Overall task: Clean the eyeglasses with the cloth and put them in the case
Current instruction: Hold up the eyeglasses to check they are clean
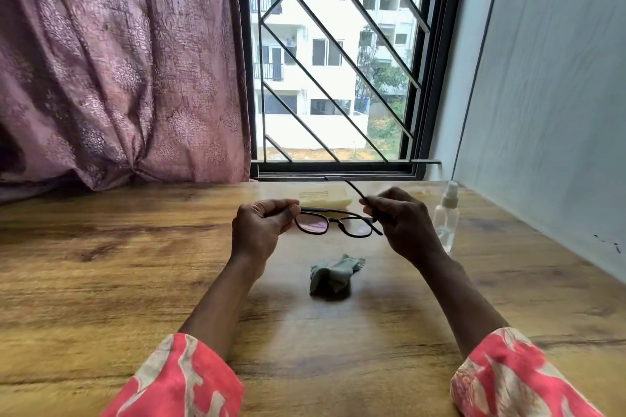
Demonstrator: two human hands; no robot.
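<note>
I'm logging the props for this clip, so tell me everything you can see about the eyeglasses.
The eyeglasses have a dark, thin frame, plastic by the look, with two rounded-rectangular lenses showing a faint pinkish reflection. They are held above the wooden table, lenses facing the person. The left hand pinches the frame's left end; the right hand grips the right temple arm, which angles up toward the window. Nothing else touches them.
</note>
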